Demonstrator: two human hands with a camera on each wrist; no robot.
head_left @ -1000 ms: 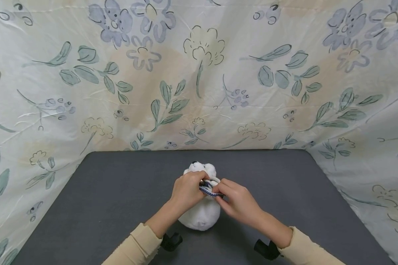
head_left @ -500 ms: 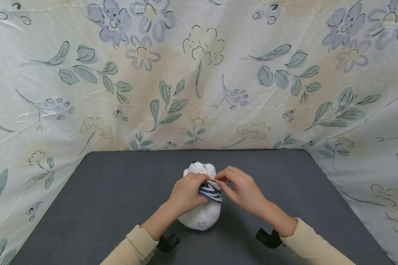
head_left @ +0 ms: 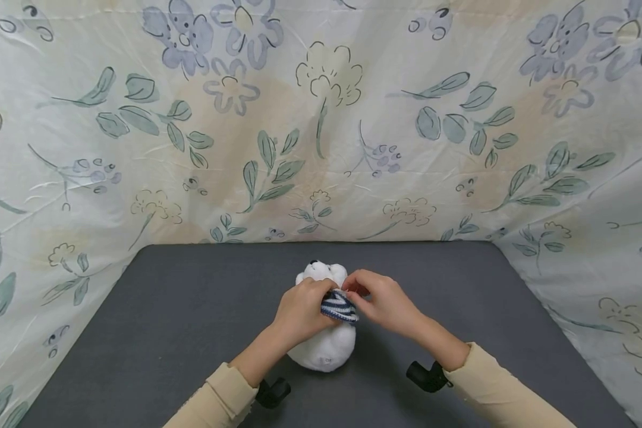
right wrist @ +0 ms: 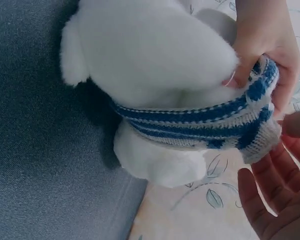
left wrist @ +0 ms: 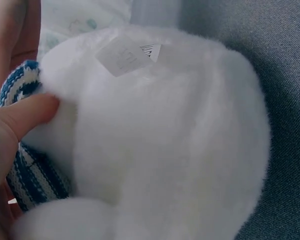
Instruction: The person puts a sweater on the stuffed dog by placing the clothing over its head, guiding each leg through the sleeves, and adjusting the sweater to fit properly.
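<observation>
A white plush toy (head_left: 323, 352) stands on the table with its back, which bears a tag (left wrist: 124, 56), facing the person. Round its neck runs a blue-and-white striped knitted scarf (right wrist: 185, 122), bunched behind the neck. The left hand (head_left: 301, 306) grips the bunched scarf there; in the left wrist view its thumb (left wrist: 37, 112) presses near the plush. At the other side, the right hand (head_left: 386, 302) pinches the scarf's upper edge between thumb and fingertips. The right wrist view shows its other fingers (right wrist: 260, 200) spread away from the knit.
A dark grey table (head_left: 192, 297) lies under the toy, with a floral curtain (head_left: 321, 119) behind and at both sides. Black wrist mounts sit under the left sleeve (head_left: 224, 389) and the right sleeve (head_left: 497, 380).
The scarf's fold has opened out into a striped flap between the hands. The right hand rose to the scarf's upper edge, then shifted slightly left. The left hand has kept its place.
</observation>
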